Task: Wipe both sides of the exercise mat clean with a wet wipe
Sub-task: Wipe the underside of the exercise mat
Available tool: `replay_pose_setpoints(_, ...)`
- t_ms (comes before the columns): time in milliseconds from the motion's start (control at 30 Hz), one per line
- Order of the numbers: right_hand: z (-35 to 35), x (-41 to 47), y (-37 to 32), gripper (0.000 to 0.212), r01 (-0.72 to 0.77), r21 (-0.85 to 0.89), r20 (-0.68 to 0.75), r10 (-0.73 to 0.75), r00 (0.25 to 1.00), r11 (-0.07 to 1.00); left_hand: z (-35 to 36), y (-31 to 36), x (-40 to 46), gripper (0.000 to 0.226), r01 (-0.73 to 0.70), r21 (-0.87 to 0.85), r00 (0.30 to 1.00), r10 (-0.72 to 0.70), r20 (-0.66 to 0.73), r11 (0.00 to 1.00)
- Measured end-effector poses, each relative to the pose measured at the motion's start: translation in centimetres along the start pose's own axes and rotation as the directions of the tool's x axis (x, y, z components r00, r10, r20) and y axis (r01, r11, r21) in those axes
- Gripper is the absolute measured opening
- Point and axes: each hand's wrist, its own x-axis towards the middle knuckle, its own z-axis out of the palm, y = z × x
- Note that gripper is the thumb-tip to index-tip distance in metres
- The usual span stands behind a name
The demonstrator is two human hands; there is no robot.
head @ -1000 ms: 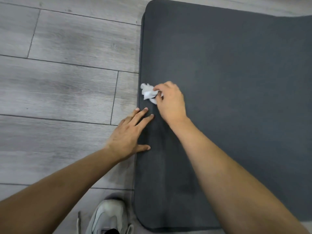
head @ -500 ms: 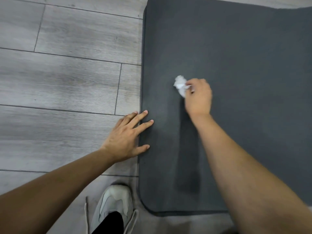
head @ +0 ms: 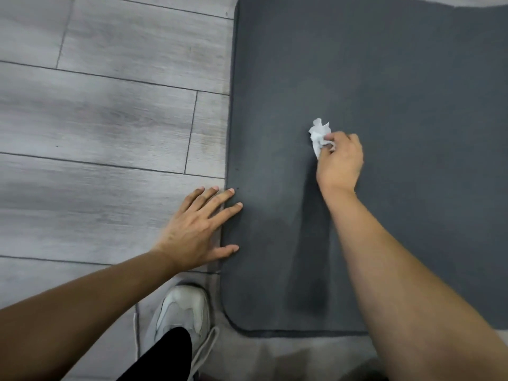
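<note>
Dark grey foam fills the right and upper part of the frame: the exercise mat lies flat on a floor of pale grey wood-look planks, which takes up the left side. The mat's left edge runs almost straight down the middle of the picture, and its rounded near corner sits at lower centre. A little right of centre, the right hand is curled around a crumpled white wet wipe, pinching it between the thumb and the bent fingers; the wipe sticks out to the upper left of the knuckles and appears to be against the mat's surface. From just below that hand a darker streak runs down the mat toward the bottom edge, beside the right forearm. The left hand lies flat and spread at centre left, palm down across the mat's left edge: the heel and outer fingers are over the floor, while the tips of two fingers and the thumb reach onto the mat. Its fingers are straight and hold nothing. Both bare forearms come in from the bottom of the frame. At bottom centre, just left of the mat's near corner, a white and grey sneaker stands on the floor, with a black trouser leg above it.
</note>
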Motion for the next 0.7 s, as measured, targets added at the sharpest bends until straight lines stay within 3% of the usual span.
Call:
replay_pose_setpoints(33, 0.9, -1.9, -1.5, 0.024, 0.035, 0.07, 0.025, -0.037, 0.999, 0.997, 0.1, 0.1, 0.0, 0.085, 0.011, 0.015, 1.0, -0.011, 0.018, 1.0)
replay_pose_setpoints(100, 2.7, -6.6, -4.8, 0.022, 0.238, 0.212, 0.126, -0.268, 0.955, 0.948, 0.0, 0.7, -0.1, 0.084, 0.037, 0.053, 0.998, -0.039, 0.047, 0.998)
replay_pose_setpoints(200, 3.1, -10.4, -6.6, 0.02, 0.519, 0.314, 0.247, -0.596, 0.764, 0.795, -0.5, 1.8, -0.5, 0.077, 0.074, 0.094, 0.996, -0.078, 0.039, 0.993)
replay_pose_setpoints(267, 2.3, -8.0, -4.7, 0.017, 0.661, 0.284, 0.249, -0.719, 0.649, 0.695, -0.6, 2.8, -0.9, 0.068, 0.084, 0.113, 0.996, -0.084, -0.009, 0.99)
replay_pose_setpoints(300, 1.8, -6.3, -3.3, 0.015, 0.706, 0.218, 0.24, -0.738, 0.63, 0.674, -0.6, 3.4, -1.1, 0.06, 0.073, 0.124, 0.997, -0.068, -0.044, 0.99)
replay_pose_setpoints(367, 0.5, -2.4, 0.6, 0.013, 0.667, 0.073, 0.175, -0.667, 0.724, 0.742, -0.5, 4.5, -1.7, 0.053, 0.055, 0.128, 0.998, -0.049, -0.047, 0.99)
replay_pose_setpoints(433, -1.2, 0.6, 4.7, 0.018, 0.511, 0.01, 0.124, -0.508, 0.852, 0.86, -1.2, 5.7, -2.2, 0.069, 0.066, 0.136, 0.992, -0.08, 0.097, 0.989)
replay_pose_setpoints(500, -2.1, 1.3, 6.7, 0.025, 0.374, 0.0, 0.124, -0.371, 0.92, 0.927, -2.3, 6.8, -3.0, 0.083, 0.102, 0.148, 0.966, -0.133, 0.22, 0.984)
replay_pose_setpoints(600, -2.5, 0.5, 5.8, 0.03, 0.217, 0.07, 0.114, -0.224, 0.968, 0.974, -4.7, 7.5, -3.9, 0.077, 0.118, 0.251, 0.907, -0.207, 0.367, 0.961)
replay_pose_setpoints(700, -3.9, 0.2, 5.3, 0.035, 0.164, 0.088, 0.215, -0.18, 0.96, 0.982, -7.4, 8.3, -5.0, 0.07, 0.13, 0.269, 0.891, -0.231, 0.391, 0.955)
